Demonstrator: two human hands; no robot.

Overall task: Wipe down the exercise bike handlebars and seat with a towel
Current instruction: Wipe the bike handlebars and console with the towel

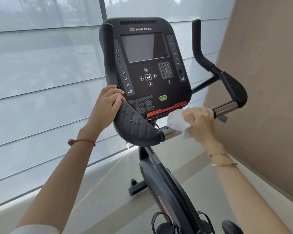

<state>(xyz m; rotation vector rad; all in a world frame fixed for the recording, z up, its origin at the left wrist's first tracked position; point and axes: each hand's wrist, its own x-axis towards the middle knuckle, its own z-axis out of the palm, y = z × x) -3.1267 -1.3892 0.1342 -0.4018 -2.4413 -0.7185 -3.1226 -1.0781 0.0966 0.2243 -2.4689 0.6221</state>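
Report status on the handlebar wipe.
Left hand grips left handlebar pad. Right hand presses white towel on chrome bar. Droplets on pad. Nothing obstructing.

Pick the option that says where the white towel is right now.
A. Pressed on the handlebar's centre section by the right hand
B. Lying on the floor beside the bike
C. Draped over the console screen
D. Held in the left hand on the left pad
A: the right hand grips the white towel against the centre section of the handlebar, just below the console; the left hand holds the left pad with no towel in it.
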